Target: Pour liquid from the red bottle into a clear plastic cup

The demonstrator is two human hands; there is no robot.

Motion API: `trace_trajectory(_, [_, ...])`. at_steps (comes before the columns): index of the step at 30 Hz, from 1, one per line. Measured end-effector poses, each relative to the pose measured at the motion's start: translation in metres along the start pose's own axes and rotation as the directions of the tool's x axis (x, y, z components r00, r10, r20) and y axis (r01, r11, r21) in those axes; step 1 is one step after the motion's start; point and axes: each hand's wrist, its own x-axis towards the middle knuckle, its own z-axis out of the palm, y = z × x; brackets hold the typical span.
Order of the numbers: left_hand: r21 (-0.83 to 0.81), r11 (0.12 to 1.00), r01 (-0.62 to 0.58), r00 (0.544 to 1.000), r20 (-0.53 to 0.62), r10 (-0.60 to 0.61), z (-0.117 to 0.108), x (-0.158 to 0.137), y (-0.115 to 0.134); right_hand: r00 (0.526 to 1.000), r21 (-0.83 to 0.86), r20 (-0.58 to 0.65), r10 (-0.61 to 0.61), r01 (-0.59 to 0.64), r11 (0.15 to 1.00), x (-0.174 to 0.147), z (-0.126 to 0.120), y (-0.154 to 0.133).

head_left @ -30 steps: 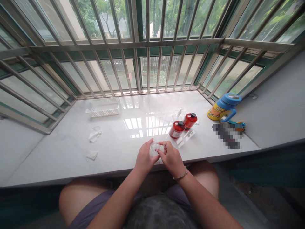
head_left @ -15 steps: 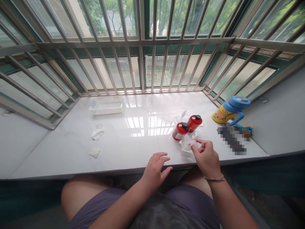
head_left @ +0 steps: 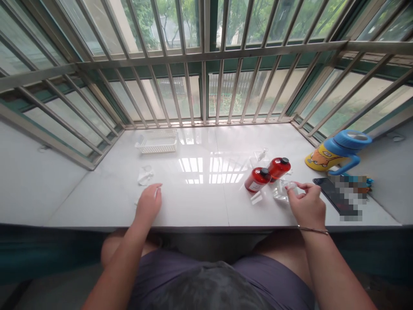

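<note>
My right hand (head_left: 308, 206) pinches the edge of a small clear plastic box (head_left: 280, 191), which rests on the white ledge just in front of two red bottles. The nearer red bottle (head_left: 257, 179) has a black cap and a pale label; the other red bottle (head_left: 278, 168) stands close behind it. Over at the left, my left hand (head_left: 149, 205) is low over the ledge with its fingers stretched out, hiding most of a crumpled white tissue there. A second white tissue (head_left: 146, 175) lies just beyond its fingertips.
A white perforated basket (head_left: 158, 146) sits at the back left. Behind the bottles is another clear plastic piece (head_left: 260, 156). To the right, a blue and yellow bottle (head_left: 332, 153) stands near a dark phone (head_left: 335, 196). Metal bars (head_left: 213, 56) line the window.
My left hand has swung left from the middle of the ledge's front edge to the tissues. My right hand still holds the clear box near the bottles. The view has shifted slightly.
</note>
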Motion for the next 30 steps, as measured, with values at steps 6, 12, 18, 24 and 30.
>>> trace_trajectory(6, [0.085, 0.983, 0.160, 0.987, 0.002, -0.161, -0.025, 0.088, -0.046, 0.982, 0.163, -0.174, -0.077, 0.106, 0.981, -0.034, -0.015, -0.018])
trace_trajectory(12, [0.041, 0.977, 0.210, 0.966, 0.148, -0.213, -0.028, 0.101, -0.039, 0.979, 0.310, -0.152, -0.135, 0.177, 0.934, -0.073, -0.006, 0.002])
trace_trajectory(18, [-0.255, 0.959, 0.127, 0.820, 0.571, 0.043, -0.020, 0.074, 0.012, 0.980, 0.367, -0.040, -0.195, 0.196, 0.909, -0.091, 0.018, 0.003])
trace_trajectory(24, [-0.045, 0.999, 0.002, 0.903, 0.429, 0.018, 0.011, 0.063, 0.055, 0.978, 0.377, -0.016, -0.209, 0.200, 0.904, -0.095, 0.033, -0.011])
trace_trajectory(30, [0.015, 0.990, -0.137, 0.948, 0.293, 0.127, 0.068, 0.021, 0.082, 0.956, 0.290, -0.024, -0.293, 0.287, 0.913, -0.097, 0.034, -0.008])
